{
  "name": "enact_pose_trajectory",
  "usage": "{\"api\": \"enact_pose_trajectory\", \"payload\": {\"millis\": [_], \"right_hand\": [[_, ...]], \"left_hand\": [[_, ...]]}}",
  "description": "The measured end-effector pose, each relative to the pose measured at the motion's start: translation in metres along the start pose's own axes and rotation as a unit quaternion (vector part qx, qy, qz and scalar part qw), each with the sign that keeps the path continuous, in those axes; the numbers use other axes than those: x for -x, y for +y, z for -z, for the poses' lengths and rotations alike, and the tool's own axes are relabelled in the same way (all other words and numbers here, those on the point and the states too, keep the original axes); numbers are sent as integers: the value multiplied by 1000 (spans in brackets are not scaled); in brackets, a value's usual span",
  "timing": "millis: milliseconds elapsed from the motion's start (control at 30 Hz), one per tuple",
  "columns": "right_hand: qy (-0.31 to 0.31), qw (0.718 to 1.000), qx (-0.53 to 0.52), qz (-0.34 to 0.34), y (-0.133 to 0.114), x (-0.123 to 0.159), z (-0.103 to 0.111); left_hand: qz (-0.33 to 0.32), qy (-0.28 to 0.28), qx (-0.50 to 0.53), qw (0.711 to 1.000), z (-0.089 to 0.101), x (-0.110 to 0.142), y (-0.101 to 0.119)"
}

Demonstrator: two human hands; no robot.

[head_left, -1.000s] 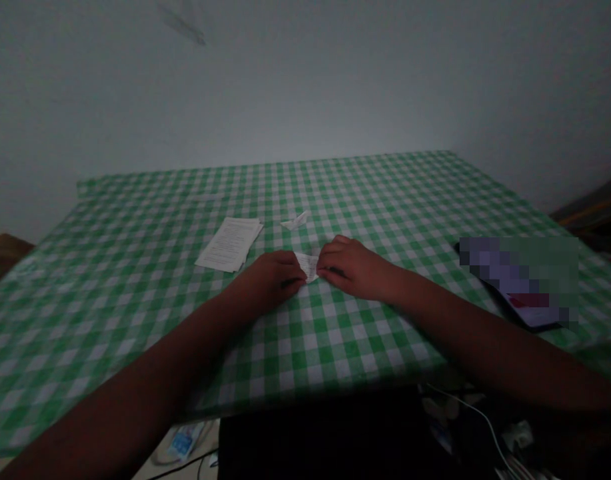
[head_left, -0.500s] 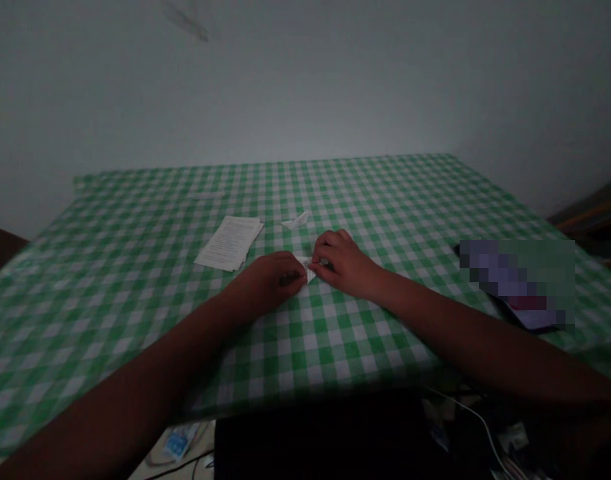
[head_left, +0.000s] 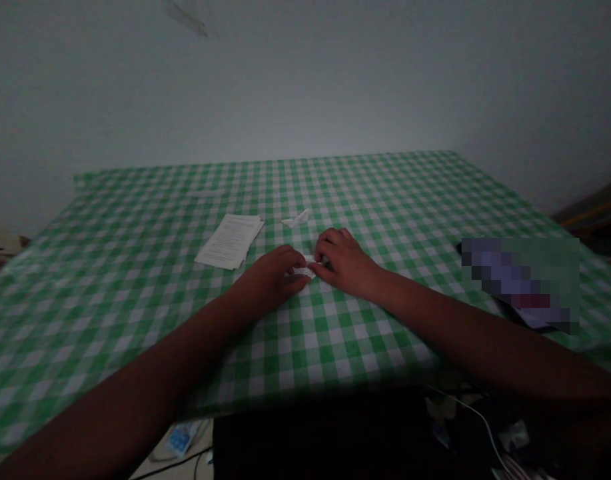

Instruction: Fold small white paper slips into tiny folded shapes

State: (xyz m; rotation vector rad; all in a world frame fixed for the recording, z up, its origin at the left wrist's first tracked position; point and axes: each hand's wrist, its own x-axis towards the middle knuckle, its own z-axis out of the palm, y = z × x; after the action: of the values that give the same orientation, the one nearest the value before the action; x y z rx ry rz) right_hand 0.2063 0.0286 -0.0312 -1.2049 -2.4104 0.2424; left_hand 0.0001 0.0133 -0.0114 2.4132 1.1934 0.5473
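Note:
A small folded piece of printed paper (head_left: 302, 271) lies low over the checked cloth, between my two hands. My left hand (head_left: 272, 273) grips its left side, thumb in front and fingers curled behind. On the right, my right hand (head_left: 342, 261) pinches the paper with thumb and fingertips, its other fingers bent. Much of the paper is hidden by the fingers. Just beyond the hands sits a folded white paper shape (head_left: 296, 219) with a raised point. Left of it is a small stack of printed sheets (head_left: 229, 241).
A green and white checked tablecloth (head_left: 375, 193) covers the table. To the right, near my right forearm, lies a dark-edged flat device (head_left: 515, 293), its surface blurred out. A pale wall (head_left: 305, 80) rises behind the table. Cables (head_left: 478, 413) hang below the front edge.
My left thumb and fingers have spread a little apart around the paper, showing more of its printed left part. The right hand has barely shifted.

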Motion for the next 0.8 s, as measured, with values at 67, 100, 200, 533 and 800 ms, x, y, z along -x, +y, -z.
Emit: {"api": "enact_pose_trajectory", "payload": {"millis": [67,100,200,533,800], "right_hand": [[16,1000,-10,7,1,0,1],[25,999,-16,15,0,0,3],[30,998,-23,52,-2,1,11],[-80,984,34,153,-11,14,20],[-117,983,65,124,-18,19,27]], "left_hand": [[-3,-4,8,1000,-1,0,-1],[-3,-5,13,1000,-1,0,-2],[-7,-1,11,1000,-3,1,-4],[1,-11,-10,1000,3,1,-13],[-5,-33,20,999,11,2,-19]]}}
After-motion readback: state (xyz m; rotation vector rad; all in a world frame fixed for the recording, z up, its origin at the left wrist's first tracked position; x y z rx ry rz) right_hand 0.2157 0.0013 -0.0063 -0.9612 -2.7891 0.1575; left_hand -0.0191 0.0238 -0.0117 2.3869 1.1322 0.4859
